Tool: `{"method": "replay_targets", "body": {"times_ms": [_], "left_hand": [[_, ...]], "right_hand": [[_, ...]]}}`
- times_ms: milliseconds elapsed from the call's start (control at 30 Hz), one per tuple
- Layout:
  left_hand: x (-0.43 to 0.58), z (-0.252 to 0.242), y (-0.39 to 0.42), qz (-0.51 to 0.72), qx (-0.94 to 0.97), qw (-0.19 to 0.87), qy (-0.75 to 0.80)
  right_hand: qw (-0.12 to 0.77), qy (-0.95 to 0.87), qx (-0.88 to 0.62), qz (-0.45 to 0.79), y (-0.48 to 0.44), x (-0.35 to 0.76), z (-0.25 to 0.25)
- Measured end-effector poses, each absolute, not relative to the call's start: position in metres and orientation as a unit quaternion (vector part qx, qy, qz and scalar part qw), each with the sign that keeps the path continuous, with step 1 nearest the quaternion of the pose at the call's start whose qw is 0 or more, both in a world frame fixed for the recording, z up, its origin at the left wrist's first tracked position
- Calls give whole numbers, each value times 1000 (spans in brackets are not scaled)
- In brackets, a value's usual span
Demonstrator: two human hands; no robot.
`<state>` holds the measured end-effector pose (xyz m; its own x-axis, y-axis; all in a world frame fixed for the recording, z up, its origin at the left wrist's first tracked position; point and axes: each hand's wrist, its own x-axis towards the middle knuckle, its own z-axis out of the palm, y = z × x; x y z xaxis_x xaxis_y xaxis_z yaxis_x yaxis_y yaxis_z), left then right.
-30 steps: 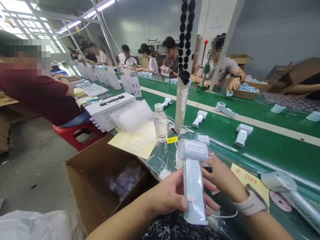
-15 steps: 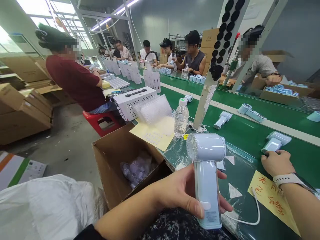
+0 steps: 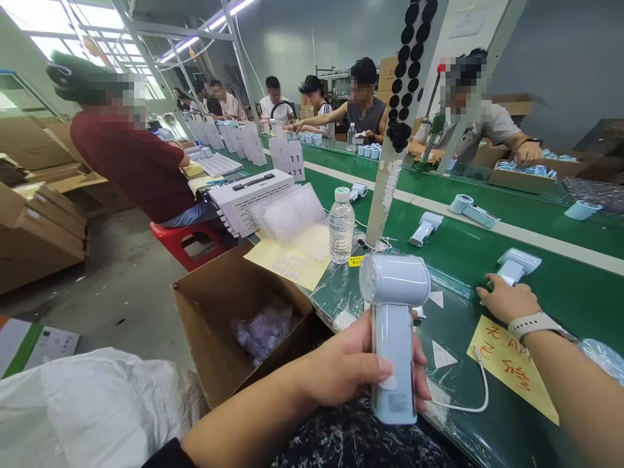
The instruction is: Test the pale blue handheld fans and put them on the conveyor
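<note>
A light blue handheld fan (image 3: 394,351) stands nearly upright in my left hand (image 3: 348,364). My thumb lies across the front of its handle, over a small pale label, and the fingers wrap behind. The round fan head is uppermost, with its grille facing left. Over the green belt, my right hand (image 3: 511,302) has its thumb and forefinger apart, beside the handle end of another light blue fan (image 3: 520,262). My hand partly covers that handle; a firm grip on it does not show. A white watch strap circles the right wrist.
More fans lie on the belt (image 3: 453,253). A water bottle (image 3: 342,227) stands near the post. A yellow note (image 3: 517,374) and a white cable (image 3: 482,403) lie near my right arm. An open carton (image 3: 199,325) holds clear plastic. Co-workers sit across and at left.
The whole view has shifted slightly. My right hand has moved left along the handle end of the lying fan. My left hand keeps its hold on the upright fan.
</note>
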<state>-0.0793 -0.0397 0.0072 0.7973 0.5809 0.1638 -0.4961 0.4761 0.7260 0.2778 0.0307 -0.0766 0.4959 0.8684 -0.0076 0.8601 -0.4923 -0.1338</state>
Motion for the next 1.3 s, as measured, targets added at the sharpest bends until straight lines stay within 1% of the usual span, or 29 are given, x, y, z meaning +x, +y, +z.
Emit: {"method": "replay_targets", "body": {"times_ms": [167,267,333,433,533,633,667,733,767,800,833,900,967,1067,1167,1300], "left_hand": [[-62,-4,-32,385,386,835,80],[-54,-4,-28,381,386,832,114],[-50,-3,-26,357,375,847,125],[-43,0,-25,314,350,874,125],[-35,0,-28,300,372,866,147],[-31,-3,-33,293,512,781,204],[-32,-3,-32,283,570,743,208],[-41,-1,-23,259,703,636,187],[-49,1,-13,255,764,565,181],[-59,3,1,253,826,469,184],[-71,5,19,280,863,354,228],[-100,8,60,354,822,144,422],[-127,4,104,368,773,97,507],[-155,-13,152,253,801,115,529],[-166,-33,172,185,822,130,523],[-171,-42,174,160,820,127,535]], "right_hand": [[42,-583,-811,8,-22,237,-68],[55,-626,-777,-40,-61,210,-66],[84,-640,-763,-31,-83,193,-67],[182,-636,-746,83,-111,170,-65],[310,-568,-705,291,-131,148,-51],[408,-467,-569,540,-140,128,-34],[427,-428,-529,595,-141,122,-30],[450,-361,-495,650,-140,114,-24],[456,-340,-495,657,-140,112,-23],[464,-327,-495,657,-140,111,-22],[475,-321,-494,653,-139,111,-22],[501,-317,-481,646,-139,113,-22],[527,-312,-451,649,-139,116,-21],[538,-300,-405,675,-137,117,-18],[527,-307,-387,692,-136,116,-13],[519,-309,-379,701,-139,116,-8]]}}
